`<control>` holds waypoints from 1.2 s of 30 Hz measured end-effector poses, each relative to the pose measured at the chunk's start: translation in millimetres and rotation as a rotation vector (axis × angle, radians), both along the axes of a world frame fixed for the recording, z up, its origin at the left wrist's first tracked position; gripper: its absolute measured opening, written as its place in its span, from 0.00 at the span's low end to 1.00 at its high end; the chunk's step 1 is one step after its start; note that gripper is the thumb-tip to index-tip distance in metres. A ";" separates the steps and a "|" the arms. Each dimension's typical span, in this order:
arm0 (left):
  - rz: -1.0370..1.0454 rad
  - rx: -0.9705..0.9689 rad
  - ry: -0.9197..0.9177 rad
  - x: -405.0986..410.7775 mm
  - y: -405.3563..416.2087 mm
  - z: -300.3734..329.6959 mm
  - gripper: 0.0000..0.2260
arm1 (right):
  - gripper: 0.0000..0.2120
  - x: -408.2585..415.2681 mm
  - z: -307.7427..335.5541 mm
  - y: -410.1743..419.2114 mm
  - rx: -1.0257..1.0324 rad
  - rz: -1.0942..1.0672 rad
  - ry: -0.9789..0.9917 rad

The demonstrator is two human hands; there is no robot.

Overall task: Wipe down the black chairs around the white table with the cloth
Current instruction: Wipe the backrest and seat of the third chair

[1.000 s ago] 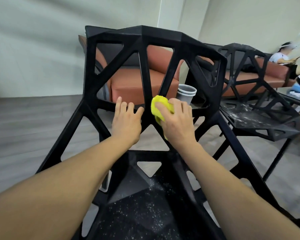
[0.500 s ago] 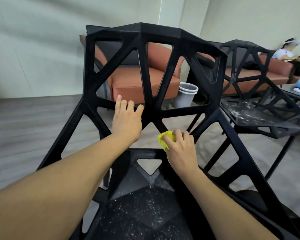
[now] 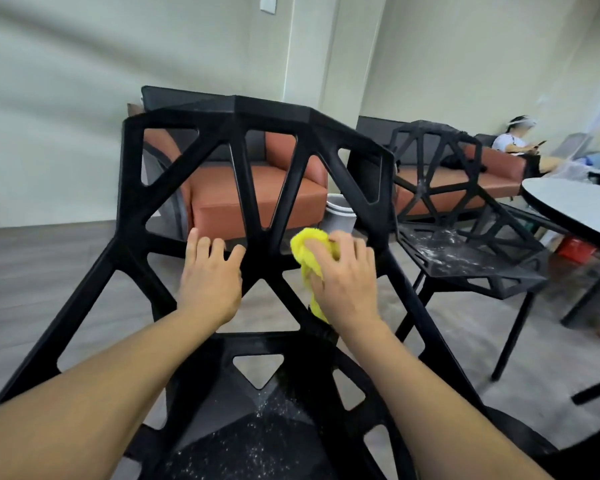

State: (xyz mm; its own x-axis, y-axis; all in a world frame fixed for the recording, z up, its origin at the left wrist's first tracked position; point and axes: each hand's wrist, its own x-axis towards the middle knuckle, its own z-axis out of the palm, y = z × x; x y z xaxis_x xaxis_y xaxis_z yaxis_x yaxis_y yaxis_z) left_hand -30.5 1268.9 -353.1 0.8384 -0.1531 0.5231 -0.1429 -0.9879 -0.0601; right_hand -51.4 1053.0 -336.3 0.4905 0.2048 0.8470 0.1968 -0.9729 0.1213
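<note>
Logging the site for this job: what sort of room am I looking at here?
Probably an office lounge or break area. Black lattice chairs stand by a white round table, orange sofas line the wall, and a seated person rests on one at the far right.

Black lattice chair (image 3: 257, 161) in foreground, seat speckled with white dust. Left hand (image 3: 210, 278) flat against lower backrest bar, fingers extended. Right hand (image 3: 343, 282) gripping yellow cloth (image 3: 307, 251), pressed to backrest strut. Second black chair (image 3: 465, 251) at right, beside white table (image 3: 575, 209). Orange sofa (image 3: 257, 199) and stacked buckets (image 3: 340, 216) behind.
</note>
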 end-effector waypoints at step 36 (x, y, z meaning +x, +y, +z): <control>0.027 0.001 0.029 -0.3 0.3 -4.2 0.18 | 0.21 18.2 16.6 -26.6 0.068 -0.177 0.131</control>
State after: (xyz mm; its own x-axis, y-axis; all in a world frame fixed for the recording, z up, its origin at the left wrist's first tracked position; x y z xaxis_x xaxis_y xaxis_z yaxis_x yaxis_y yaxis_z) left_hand -30.7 1269.1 -357.3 0.8573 -0.1304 0.4980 -0.1175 -0.9914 -0.0573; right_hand -33.2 1026.4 -319.7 0.6202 0.0505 0.7828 0.0323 -0.9987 0.0388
